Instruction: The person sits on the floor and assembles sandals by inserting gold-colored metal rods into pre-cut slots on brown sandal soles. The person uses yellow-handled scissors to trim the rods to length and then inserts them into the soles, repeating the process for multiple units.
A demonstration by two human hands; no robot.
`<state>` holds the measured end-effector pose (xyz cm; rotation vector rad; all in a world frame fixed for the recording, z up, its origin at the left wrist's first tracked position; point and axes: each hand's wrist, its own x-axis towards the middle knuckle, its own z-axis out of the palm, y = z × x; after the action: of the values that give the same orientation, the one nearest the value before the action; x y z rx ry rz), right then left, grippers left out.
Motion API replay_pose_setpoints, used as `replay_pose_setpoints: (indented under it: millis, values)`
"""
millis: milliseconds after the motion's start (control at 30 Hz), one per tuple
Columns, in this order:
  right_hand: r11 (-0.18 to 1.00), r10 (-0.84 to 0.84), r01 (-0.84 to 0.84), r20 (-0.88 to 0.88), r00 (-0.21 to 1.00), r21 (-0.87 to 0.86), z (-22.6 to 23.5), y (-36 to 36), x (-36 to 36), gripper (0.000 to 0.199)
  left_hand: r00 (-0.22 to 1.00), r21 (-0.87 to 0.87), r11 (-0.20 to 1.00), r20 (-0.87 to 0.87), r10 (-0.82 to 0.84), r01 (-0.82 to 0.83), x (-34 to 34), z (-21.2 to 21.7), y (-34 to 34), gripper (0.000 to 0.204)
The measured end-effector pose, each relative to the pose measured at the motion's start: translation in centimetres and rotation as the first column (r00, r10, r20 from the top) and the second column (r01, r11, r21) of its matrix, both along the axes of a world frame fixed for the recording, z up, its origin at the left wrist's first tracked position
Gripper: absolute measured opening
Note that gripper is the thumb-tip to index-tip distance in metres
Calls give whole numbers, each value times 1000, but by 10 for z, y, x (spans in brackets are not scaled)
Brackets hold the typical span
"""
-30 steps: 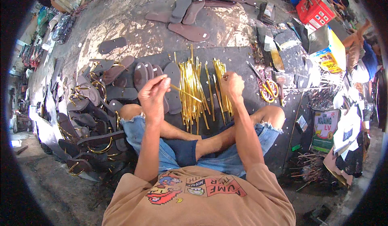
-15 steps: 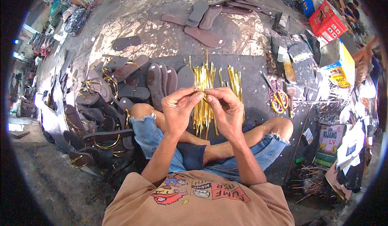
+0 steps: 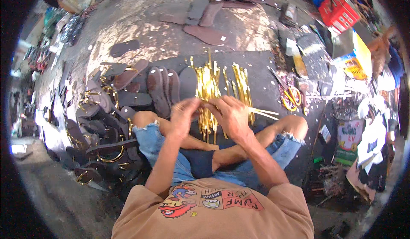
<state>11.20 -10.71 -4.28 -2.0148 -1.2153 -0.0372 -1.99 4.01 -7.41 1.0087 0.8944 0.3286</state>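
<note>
A seated worker in a tan printed T-shirt [image 3: 213,213] and frayed denim shorts [image 3: 153,143].

The T-shirt is short-sleeved, its chest carrying a row of cartoon-style prints: red and yellow pixel figures, a blue-capped figure above them, a round grinning face and blocky red lettering beside that. Below the shirt's hem, the shorts are faded blue denim with ragged, whitish cut-off edges at both knees, and a dark navy panel shows between the legs. Forearms and lower legs are bare; the left hand [image 3: 183,116] and right hand [image 3: 232,116] wear no gloves.
</note>
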Motion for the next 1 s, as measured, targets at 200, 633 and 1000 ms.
replay_pose_setpoints:
  millis: [200, 633, 1000]
  values:
    - [998, 58, -63, 142, 988, 31, 11, 6, 26, 17, 873, 890, 163, -452, 182, 427, 37, -88, 83, 69]
    - [993, 84, -50, -362, 928, 104, 0, 2, 23, 16, 810, 802, 452, -533, 247, 390, 37, -55, 108, 37]
    - [988, -8, 86, -510, 860, 129, 28, 19, 16, 20, 994, 434, 898, 47, -102, 72, 19, 51, 11, 34]
